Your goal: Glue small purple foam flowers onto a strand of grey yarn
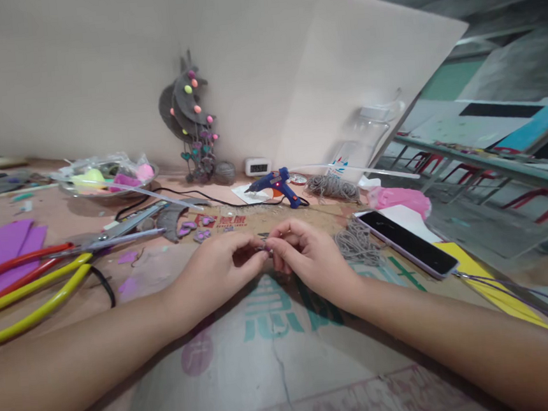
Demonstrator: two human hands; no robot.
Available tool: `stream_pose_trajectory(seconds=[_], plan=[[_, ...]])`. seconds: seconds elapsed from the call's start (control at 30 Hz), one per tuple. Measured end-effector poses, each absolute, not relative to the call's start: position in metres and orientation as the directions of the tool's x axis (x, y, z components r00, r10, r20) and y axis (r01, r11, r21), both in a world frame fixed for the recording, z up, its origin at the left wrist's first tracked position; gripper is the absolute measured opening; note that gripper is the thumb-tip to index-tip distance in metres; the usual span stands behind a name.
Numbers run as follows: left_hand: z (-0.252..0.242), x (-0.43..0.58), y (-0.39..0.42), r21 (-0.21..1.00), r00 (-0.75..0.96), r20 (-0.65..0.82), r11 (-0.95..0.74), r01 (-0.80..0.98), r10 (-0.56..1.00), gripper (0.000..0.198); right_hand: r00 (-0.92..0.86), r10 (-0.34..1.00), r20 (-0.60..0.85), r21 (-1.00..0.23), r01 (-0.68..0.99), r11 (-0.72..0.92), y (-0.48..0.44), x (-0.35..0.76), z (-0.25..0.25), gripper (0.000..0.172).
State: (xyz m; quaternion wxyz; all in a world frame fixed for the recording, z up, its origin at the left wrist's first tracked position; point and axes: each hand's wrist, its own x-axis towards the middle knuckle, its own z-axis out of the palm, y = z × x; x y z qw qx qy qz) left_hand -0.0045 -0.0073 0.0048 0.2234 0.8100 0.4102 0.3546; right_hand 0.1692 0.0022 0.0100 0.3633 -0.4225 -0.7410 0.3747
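Observation:
Both hands meet above a cardboard sheet (250, 374) with green and red print. My left hand (226, 261) pinches a tiny purple piece between thumb and fingertips. My right hand (307, 254) has its thumb and curled fingers closed on the same small piece, mostly hidden by the fingertips. Just behind the left hand lie small purple-and-grey shapes (202, 235) beside a grey felt crescent (172, 221). A heap of grey yarn (358, 243) is right of my right hand. Behind the hands rests a blue glue gun (277, 185) with a red light.
Red-handled scissors (24, 260), yellow-handled scissors (37, 296) and purple sheets (4, 254) are at left. A bowl (109, 188) of coloured pieces stands behind them. A felt moon ornament (191, 110) leans on the wall near a clock (258, 166). A phone (406, 243) lies right.

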Motion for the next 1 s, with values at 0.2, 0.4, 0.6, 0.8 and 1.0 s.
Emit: stream_pose_trajectory(seconds=[0.2, 0.4, 0.6, 0.8, 1.0], plan=[[0.0047, -0.0055, -0.0075, 0.648, 0.428, 0.389, -0.573, 0.502, 0.816, 0.019, -0.382, 0.898, 0.219, -0.869, 0.342, 0.357, 0.002, 0.1694, 0.0108, 0.014], [0.0063, -0.0059, -0.0069, 0.677, 0.43, 0.373, -0.558, 0.479, 0.822, 0.021, -0.419, 0.889, 0.186, -0.907, 0.275, 0.32, 0.0013, 0.1729, 0.0106, 0.011], [0.0066, -0.0061, -0.0061, 0.663, 0.415, 0.388, -0.562, 0.494, 0.823, 0.021, -0.447, 0.884, 0.134, -0.935, 0.239, 0.263, -0.0016, 0.173, 0.0133, 0.014], [0.0072, -0.0067, -0.0076, 0.692, 0.417, 0.377, -0.551, 0.467, 0.827, 0.023, -0.469, 0.881, 0.058, -0.974, 0.168, 0.154, -0.004, 0.1701, 0.0149, 0.014], [0.0099, -0.0071, -0.0093, 0.719, 0.423, 0.379, -0.55, 0.425, 0.823, 0.022, -0.453, 0.891, 0.033, -0.986, 0.133, 0.105, -0.0011, 0.1699, 0.0126, 0.014]])
